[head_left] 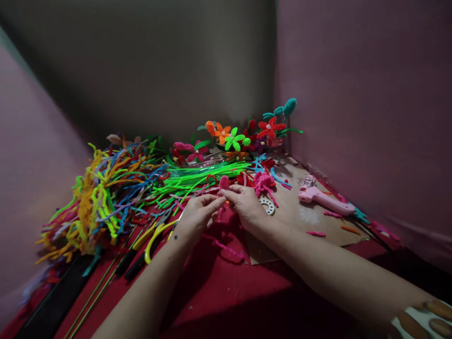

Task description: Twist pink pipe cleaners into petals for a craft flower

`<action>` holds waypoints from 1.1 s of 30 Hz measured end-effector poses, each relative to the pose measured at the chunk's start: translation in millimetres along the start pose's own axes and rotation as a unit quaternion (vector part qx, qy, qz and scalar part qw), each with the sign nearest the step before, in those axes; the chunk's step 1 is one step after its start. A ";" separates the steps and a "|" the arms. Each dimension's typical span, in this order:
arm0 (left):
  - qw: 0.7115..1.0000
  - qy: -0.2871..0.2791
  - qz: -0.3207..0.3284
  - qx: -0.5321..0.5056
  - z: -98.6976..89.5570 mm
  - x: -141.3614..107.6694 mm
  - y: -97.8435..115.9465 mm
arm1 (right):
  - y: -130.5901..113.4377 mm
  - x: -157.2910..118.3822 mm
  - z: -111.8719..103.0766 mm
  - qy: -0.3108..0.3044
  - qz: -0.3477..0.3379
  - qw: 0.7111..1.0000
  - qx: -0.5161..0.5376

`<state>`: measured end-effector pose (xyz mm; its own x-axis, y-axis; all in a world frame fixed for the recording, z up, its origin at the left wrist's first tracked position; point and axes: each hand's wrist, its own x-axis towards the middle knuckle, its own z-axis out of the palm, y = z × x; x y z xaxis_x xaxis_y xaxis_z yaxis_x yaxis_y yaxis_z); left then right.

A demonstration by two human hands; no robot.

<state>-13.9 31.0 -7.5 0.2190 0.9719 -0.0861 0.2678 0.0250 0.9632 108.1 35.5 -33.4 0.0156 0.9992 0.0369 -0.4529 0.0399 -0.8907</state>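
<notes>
My left hand (201,214) and my right hand (245,202) meet over the red cloth, fingertips nearly touching. Both are closed in a pinch on a small pink fuzzy piece (224,182), whose rounded end rises above the fingertips. A thin pink strand (229,248) lies on the cloth below the hands. Just right of my right hand are a white ring with holes (268,206) and a bundle of pink fuzzy stems (263,183). Bright green stems (197,176) lie behind the hands.
A pink glue gun (325,198) rests on a brown board (300,226) at the right. Yellow-handled tools (153,240) lie left of my left hand, beside a big multicoloured pile of stems (102,202). Fuzzy flowers (233,139) stand at the back.
</notes>
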 end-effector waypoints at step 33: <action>0.992 0.086 0.078 0.052 -12.7 2.0 11.9 | 9.7 -0.8 2.4 0.013 0.086 0.996 0.009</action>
<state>-22.2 36.2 7.0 0.1041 0.9878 0.1160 0.3400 -0.1450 0.9292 101.6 35.0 -41.0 -0.0413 0.9909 -0.1279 -0.4665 -0.1324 -0.8745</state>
